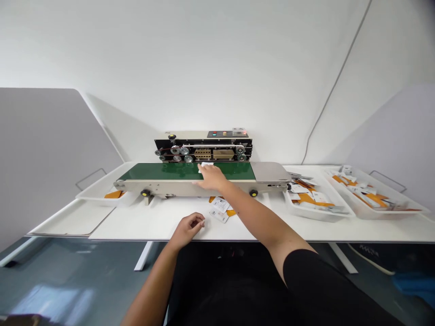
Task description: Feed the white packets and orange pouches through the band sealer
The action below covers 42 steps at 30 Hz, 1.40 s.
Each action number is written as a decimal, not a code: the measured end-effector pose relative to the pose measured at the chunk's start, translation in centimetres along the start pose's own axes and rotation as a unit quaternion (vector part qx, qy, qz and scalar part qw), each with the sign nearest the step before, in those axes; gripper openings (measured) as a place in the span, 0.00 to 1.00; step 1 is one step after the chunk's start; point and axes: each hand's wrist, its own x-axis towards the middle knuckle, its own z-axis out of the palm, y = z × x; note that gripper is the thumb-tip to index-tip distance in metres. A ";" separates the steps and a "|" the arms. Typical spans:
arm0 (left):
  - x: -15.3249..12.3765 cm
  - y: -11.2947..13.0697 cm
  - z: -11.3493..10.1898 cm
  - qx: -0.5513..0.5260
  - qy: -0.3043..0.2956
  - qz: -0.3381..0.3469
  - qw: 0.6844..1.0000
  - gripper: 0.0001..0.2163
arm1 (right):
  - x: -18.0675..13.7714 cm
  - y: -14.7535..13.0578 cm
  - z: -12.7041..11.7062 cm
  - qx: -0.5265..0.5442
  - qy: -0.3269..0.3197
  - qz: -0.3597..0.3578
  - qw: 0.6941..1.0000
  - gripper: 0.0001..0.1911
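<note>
Packet (206, 164) near the rollers (184, 150): mind your reach

The white packet lies at the centre of the frame, on the far side of the green belt (156, 172), partly under your right hand (210, 176). That hand reaches flat across with its fingers extended; you may be pinching the packet or merely pressing it, I cannot tell which. If it goes in skewed, it could crease or jam, and a late release could draw your fingertips towards the machine (190, 135) just above. A red light (244, 132) glows at its upper right, so treat it as powered; whether the belt runs, I cannot tell.

Your left hand (188, 227), lower centre, is loosely curled above the worktop (136, 224); I cannot tell whether it pinches anything. Just beside it, the loose packets (220, 206) overlap, so you could lift two together. Your right forearm passes over that side and could brush them out of place. At right of frame, packets heap in two bins (314, 213); a careless grab could spill some.
</note>
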 end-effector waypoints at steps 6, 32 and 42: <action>0.1 -0.1 -0.1 -0.010 0.004 0.004 1.000 0.13 | 0.4 -2.8 0.7 -0.063 -0.020 -0.120 0.991 0.11; -0.1 -0.4 -0.1 -0.006 0.016 0.006 1.000 0.11 | -7.0 15.0 -7.8 0.532 0.387 0.354 0.665 0.14; 0.0 -0.6 0.0 0.010 0.012 0.009 1.000 0.11 | -6.4 14.3 -6.8 0.550 0.333 0.381 0.664 0.18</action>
